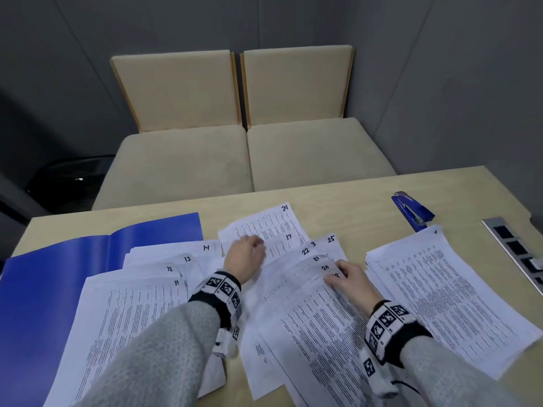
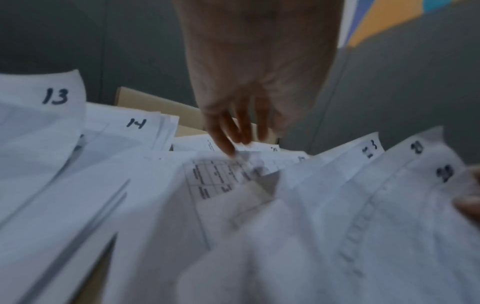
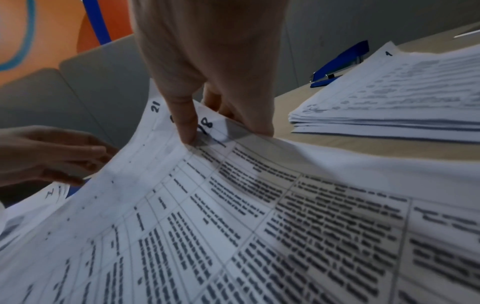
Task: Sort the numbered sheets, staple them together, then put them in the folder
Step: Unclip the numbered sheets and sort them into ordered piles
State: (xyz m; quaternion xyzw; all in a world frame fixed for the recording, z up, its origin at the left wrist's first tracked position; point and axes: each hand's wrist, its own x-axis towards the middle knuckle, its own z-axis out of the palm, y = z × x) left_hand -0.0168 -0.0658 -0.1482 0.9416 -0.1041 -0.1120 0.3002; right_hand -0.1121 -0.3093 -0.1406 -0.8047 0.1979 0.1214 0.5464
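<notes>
Numbered sheets cover the table (image 1: 352, 207). Sheets 11 to 14 (image 1: 132, 304) fan out on the left, partly over the open blue folder (image 1: 58, 274). A stack topped by sheet 1 (image 1: 440, 289) lies on the right. My right hand (image 1: 343, 277) pinches the top corner of sheet 18 (image 3: 259, 185), thumb (image 3: 187, 127) on top and fingers beneath, lifting it with sheets 20 and 21 fanned behind. My left hand (image 1: 246, 254) reaches down beside them, its straight fingertips (image 2: 228, 148) touching a sheet near number 17 (image 1: 289, 237). The blue stapler (image 1: 412, 212) lies at the back right.
Sheets 24, 22, 3 and 25 (image 1: 323, 242) lie loose in the middle. A metal socket strip (image 1: 514, 251) is set in the table's right edge. Two beige chairs (image 1: 235, 157) stand beyond the far edge, with a black bin (image 1: 73, 177) on the floor at left.
</notes>
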